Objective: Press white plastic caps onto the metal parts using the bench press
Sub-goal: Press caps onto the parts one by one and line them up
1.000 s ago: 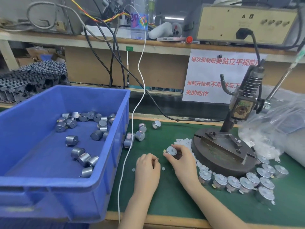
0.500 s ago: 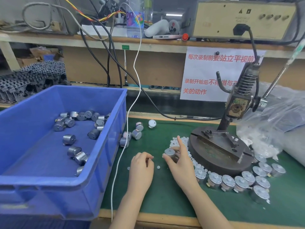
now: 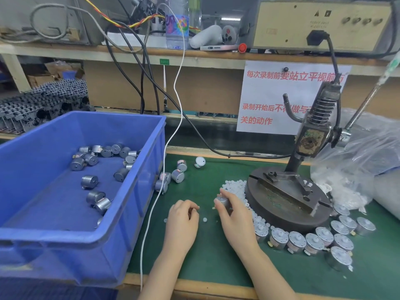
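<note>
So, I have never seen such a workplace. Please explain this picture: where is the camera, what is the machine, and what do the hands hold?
The camera sits on the person's head and looks down, so both bare hands are that person's own. The dark machine on the right is a bench press with a round base. Beside the base lies a pile of white caps, and before it a row of metal parts on the green mat. More parts lie in the blue bin on the left. The right hand holds one metal part. The left hand has curled fingers; whether they pinch a cap, I cannot tell.
</note>
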